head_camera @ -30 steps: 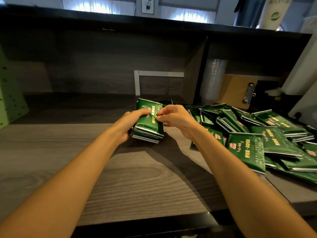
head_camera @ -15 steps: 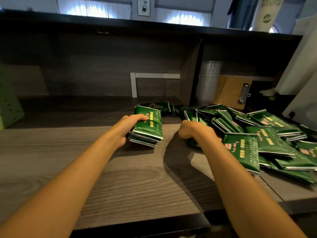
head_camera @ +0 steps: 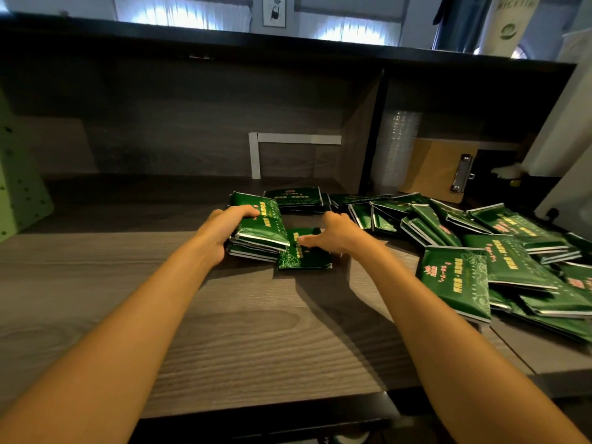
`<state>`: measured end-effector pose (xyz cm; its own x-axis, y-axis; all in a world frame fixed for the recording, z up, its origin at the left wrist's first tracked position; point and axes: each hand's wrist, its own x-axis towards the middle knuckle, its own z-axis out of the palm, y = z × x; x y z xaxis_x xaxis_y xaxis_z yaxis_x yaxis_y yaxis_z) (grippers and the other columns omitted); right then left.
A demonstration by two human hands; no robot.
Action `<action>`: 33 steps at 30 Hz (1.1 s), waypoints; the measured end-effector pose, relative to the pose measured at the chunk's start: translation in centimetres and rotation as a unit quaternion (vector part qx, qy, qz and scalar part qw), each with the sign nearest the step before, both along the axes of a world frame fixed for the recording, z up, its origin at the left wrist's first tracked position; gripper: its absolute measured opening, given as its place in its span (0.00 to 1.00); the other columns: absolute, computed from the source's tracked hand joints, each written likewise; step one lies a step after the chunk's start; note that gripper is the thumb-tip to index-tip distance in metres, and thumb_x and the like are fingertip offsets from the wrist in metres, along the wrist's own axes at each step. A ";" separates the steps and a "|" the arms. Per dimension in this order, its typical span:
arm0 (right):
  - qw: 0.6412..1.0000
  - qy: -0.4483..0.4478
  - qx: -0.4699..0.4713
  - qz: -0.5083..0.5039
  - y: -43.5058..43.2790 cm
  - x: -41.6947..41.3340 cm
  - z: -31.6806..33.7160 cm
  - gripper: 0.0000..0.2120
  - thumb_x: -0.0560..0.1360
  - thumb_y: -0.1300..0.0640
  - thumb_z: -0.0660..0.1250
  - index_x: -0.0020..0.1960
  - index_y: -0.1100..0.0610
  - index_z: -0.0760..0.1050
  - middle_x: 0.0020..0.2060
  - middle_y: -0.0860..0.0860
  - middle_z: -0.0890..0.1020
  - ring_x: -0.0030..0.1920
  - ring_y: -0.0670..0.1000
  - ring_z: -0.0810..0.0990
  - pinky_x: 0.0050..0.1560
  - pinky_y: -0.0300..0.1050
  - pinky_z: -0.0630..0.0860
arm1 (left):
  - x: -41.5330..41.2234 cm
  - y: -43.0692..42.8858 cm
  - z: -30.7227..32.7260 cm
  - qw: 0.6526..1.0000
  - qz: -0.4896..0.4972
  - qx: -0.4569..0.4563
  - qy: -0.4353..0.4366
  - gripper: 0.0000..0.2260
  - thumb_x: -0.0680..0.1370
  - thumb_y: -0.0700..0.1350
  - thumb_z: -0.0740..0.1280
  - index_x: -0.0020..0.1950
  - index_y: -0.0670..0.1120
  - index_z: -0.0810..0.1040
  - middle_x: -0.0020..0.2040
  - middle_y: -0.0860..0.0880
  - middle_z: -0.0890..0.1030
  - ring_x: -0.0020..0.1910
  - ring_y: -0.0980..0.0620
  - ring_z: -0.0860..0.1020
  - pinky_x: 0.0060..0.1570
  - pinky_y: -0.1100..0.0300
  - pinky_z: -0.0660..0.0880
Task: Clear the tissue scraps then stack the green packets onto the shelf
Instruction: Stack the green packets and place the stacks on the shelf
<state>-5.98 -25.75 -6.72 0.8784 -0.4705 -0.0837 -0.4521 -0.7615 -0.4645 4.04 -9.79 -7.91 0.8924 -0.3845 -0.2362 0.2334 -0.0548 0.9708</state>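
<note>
My left hand grips a small stack of green packets, tilted up off the wooden shelf board. My right hand holds a single green packet that lies flat just right of the stack, thumb on its top face. A loose heap of green packets spreads over the right part of the board. Another packet lies flat behind the two hands. No tissue scraps show.
A white L-shaped bracket stands at the back wall. A dark divider splits the shelf; behind it are stacked clear cups and a clipboard. A pale green pegboard stands at the far left.
My right hand left the stack, reached into the heap at the right, and now brings one packet back beside the stack. My left hand keeps hold of the stack.
</note>
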 end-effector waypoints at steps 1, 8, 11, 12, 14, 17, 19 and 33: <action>1.000 0.002 0.019 0.016 0.0 0.1 -0.1 0.38 0.72 0.44 0.69 0.73 0.60 0.57 0.72 0.59 0.61 0.69 0.60 0.65 0.68 0.54 0.67 | 0.0 -0.1 0.0 1.000 -0.002 0.003 -0.002 0.25 0.71 0.46 0.72 0.65 0.43 0.70 0.53 0.41 0.81 0.48 0.44 0.81 0.38 0.55 0.77; 0.984 -0.036 0.171 0.024 -0.2 0.2 0.2 0.44 0.68 0.58 0.75 0.75 0.58 0.53 0.71 0.56 0.65 0.68 0.58 0.67 0.64 0.50 0.69 | -0.2 -0.2 -0.1 1.000 -0.014 0.001 -0.003 0.25 0.71 0.45 0.72 0.66 0.43 0.70 0.54 0.41 0.81 0.47 0.45 0.81 0.36 0.56 0.76; 0.982 -0.030 0.186 -0.019 -0.2 0.3 0.3 0.33 0.68 0.57 0.76 0.66 0.62 0.62 0.55 0.56 0.75 0.55 0.53 0.76 0.57 0.48 0.75 | -0.6 -0.4 0.0 1.000 -0.028 -0.009 0.004 0.25 0.72 0.44 0.71 0.67 0.43 0.69 0.53 0.41 0.81 0.46 0.46 0.82 0.34 0.57 0.76; 0.982 -0.021 0.184 -0.025 -0.2 0.3 0.3 0.29 0.69 0.56 0.75 0.62 0.62 0.64 0.51 0.55 0.76 0.51 0.53 0.77 0.55 0.47 0.76 | -0.7 -0.5 0.0 0.999 -0.032 -0.010 0.004 0.25 0.72 0.44 0.71 0.67 0.42 0.69 0.53 0.42 0.81 0.45 0.46 0.82 0.34 0.57 0.76; 0.977 -0.030 0.209 -0.034 -0.3 0.4 0.2 0.25 0.71 0.57 0.73 0.60 0.61 0.64 0.50 0.56 0.78 0.49 0.53 0.80 0.54 0.47 0.78 | -0.8 -0.6 0.0 0.999 -0.034 -0.012 0.003 0.25 0.72 0.43 0.71 0.67 0.43 0.68 0.53 0.42 0.81 0.44 0.47 0.82 0.33 0.57 0.76; 0.953 -0.084 0.285 -0.060 -0.6 0.5 0.3 0.18 0.74 0.59 0.69 0.60 0.64 0.68 0.44 0.56 0.79 0.41 0.52 0.81 0.44 0.45 0.80 | -0.8 -0.5 0.1 1.000 -0.022 -0.021 0.003 0.24 0.72 0.43 0.71 0.66 0.43 0.69 0.53 0.42 0.81 0.44 0.46 0.82 0.33 0.56 0.76; 0.939 -0.143 0.297 -0.102 -0.8 0.8 0.2 0.15 0.76 0.58 0.66 0.59 0.65 0.71 0.40 0.57 0.79 0.38 0.53 0.80 0.38 0.43 0.79 | -0.8 -0.4 0.2 0.999 -0.003 -0.032 0.000 0.22 0.73 0.42 0.70 0.65 0.42 0.70 0.52 0.42 0.81 0.44 0.46 0.81 0.35 0.56 0.76; 0.724 -0.391 0.540 -0.180 -1.3 0.3 0.7 0.18 0.73 0.73 0.62 0.62 0.64 0.68 0.53 0.65 0.77 0.42 0.59 0.81 0.27 0.41 0.79 | 0.4 -0.3 -0.3 0.987 0.131 -0.097 -0.012 0.24 0.71 0.41 0.70 0.65 0.41 0.69 0.56 0.41 0.79 0.48 0.45 0.80 0.33 0.56 0.75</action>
